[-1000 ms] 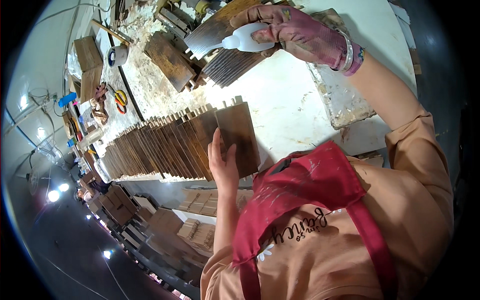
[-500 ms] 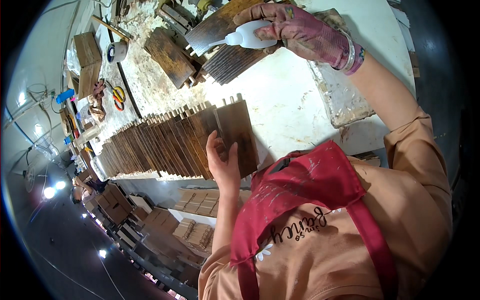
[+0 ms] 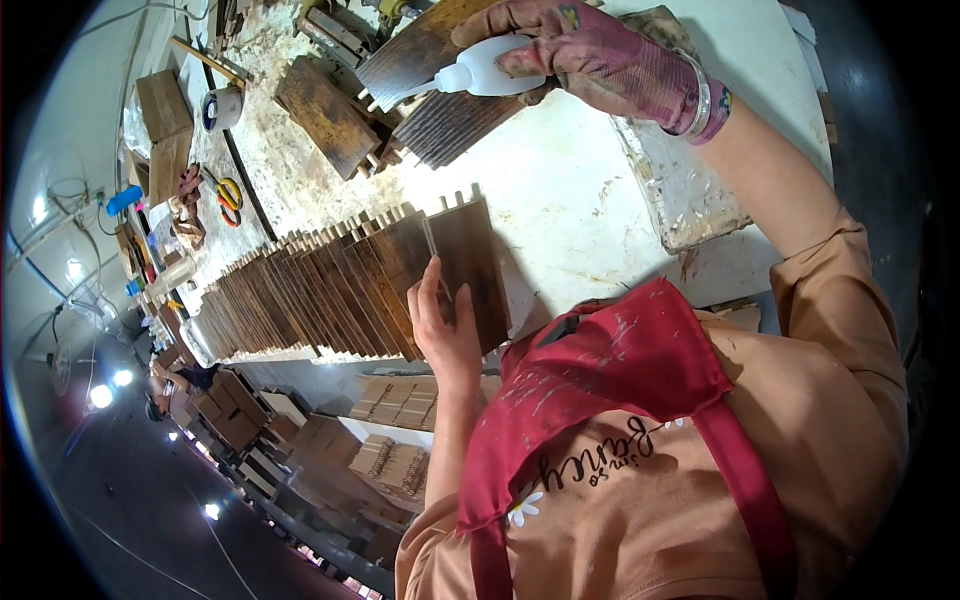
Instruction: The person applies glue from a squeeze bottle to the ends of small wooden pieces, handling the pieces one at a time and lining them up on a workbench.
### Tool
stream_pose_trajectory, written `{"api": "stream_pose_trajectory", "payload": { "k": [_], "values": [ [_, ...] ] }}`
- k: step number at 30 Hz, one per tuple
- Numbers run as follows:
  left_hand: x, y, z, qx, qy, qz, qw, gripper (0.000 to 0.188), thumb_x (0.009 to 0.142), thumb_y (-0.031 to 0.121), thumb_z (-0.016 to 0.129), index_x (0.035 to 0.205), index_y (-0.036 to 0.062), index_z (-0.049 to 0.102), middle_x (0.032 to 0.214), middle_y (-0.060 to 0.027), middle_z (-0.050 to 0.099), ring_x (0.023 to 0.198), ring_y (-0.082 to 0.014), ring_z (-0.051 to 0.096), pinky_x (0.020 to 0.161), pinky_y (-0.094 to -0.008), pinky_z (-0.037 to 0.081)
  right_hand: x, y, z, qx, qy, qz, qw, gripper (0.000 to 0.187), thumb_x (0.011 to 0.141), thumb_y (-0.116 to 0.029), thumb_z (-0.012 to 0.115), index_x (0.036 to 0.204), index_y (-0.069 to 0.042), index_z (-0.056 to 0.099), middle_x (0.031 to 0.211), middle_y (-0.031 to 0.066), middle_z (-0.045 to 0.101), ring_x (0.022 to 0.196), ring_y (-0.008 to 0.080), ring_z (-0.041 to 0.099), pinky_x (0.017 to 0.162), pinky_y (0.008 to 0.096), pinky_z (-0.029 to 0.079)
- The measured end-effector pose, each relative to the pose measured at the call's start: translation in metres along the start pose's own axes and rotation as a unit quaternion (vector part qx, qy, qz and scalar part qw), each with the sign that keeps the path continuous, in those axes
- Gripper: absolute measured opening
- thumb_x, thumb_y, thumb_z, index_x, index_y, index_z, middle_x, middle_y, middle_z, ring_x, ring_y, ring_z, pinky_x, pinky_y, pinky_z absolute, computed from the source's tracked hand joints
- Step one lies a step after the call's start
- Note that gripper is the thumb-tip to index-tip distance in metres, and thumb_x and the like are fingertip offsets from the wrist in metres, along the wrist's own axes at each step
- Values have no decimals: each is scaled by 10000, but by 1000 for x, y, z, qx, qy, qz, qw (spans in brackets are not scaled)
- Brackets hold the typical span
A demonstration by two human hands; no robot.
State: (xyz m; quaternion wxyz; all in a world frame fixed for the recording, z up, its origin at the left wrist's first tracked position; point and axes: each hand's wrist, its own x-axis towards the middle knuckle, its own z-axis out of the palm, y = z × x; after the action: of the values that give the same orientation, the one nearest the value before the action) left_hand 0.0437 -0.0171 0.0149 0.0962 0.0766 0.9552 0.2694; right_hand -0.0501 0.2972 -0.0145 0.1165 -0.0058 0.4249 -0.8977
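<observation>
My right hand (image 3: 620, 70), in a stained pink work glove, grips a white squeeze bottle (image 3: 490, 68). The bottle lies sideways, its thin nozzle pointing left over a grooved dark board (image 3: 460, 122). My bare left hand (image 3: 445, 335) rests over the near end of a long row of dark wooden boards (image 3: 320, 285), index finger and thumb apart. Its fingertips are at the edge of the last board (image 3: 475, 265), where a pale strip shows beside the index finger. Short wooden dowels (image 3: 400, 212) stick out along the far ends of the boards.
More dark boards with dowels (image 3: 327, 115) lie across the white table (image 3: 560, 225). A crusted pale slab (image 3: 690, 190) sits to the right. Scissors (image 3: 230, 200), a tape roll (image 3: 222, 108) and a cardboard box (image 3: 165, 125) are at left. Stacked cartons (image 3: 395, 400) stand beyond the table.
The bottle and my right hand have shifted slightly left, the nozzle tipping downward. My left index finger has straightened at the board's edge, and a pale strip now shows there.
</observation>
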Motion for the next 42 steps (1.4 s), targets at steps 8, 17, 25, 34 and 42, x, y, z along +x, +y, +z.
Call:
{"api": "stream_pose_trajectory", "payload": {
  "k": [8, 17, 25, 34, 42],
  "values": [
    [-7, -2, 9, -90, 31, -55, 994, 520, 839, -1, 668, 1304, 40, 440, 1055, -104, 556, 881, -186, 561, 738, -288, 483, -1, 4, -6, 17, -39, -9, 999, 394, 893, -28, 610, 1274, 14, 520, 1070, 43, 641, 959, 86, 615, 814, 203, 485],
    [-6, -13, 9, -144, 44, -89, 985, 515, 847, -4, 668, 1293, 53, 417, 1119, -99, 546, 943, -162, 555, 784, -270, 472, -1, -5, 3, -74, -11, -6, 997, 419, 881, -36, 623, 1282, 2, 509, 1042, 17, 627, 907, 57, 588, 764, 195, 476],
    [-8, -22, 9, -99, 32, -73, 992, 536, 860, -22, 642, 1332, 83, 409, 1170, -95, 529, 956, -147, 551, 793, -262, 476, 1, -3, -1, -37, -45, -25, 998, 457, 868, -2, 605, 1306, 6, 476, 1076, 33, 611, 912, 66, 583, 778, 197, 471],
    [-10, -18, 9, -95, 26, -51, 994, 534, 871, -41, 619, 1346, 67, 400, 1140, -97, 522, 926, -151, 555, 784, -264, 482, -1, -8, -8, 79, -100, -59, 990, 502, 854, 36, 585, 1333, 10, 439, 1115, 51, 592, 918, 75, 577, 794, 198, 467],
    [-9, -14, 9, -86, 30, -49, 995, 478, 875, -25, 626, 1309, 42, 437, 1114, -86, 543, 914, -141, 562, 766, -260, 484, -7, -11, -1, 117, -91, -49, 988, 542, 833, 87, 556, 1350, 16, 411, 1193, 83, 554, 939, 90, 570, 826, 197, 458]
  ]
}}
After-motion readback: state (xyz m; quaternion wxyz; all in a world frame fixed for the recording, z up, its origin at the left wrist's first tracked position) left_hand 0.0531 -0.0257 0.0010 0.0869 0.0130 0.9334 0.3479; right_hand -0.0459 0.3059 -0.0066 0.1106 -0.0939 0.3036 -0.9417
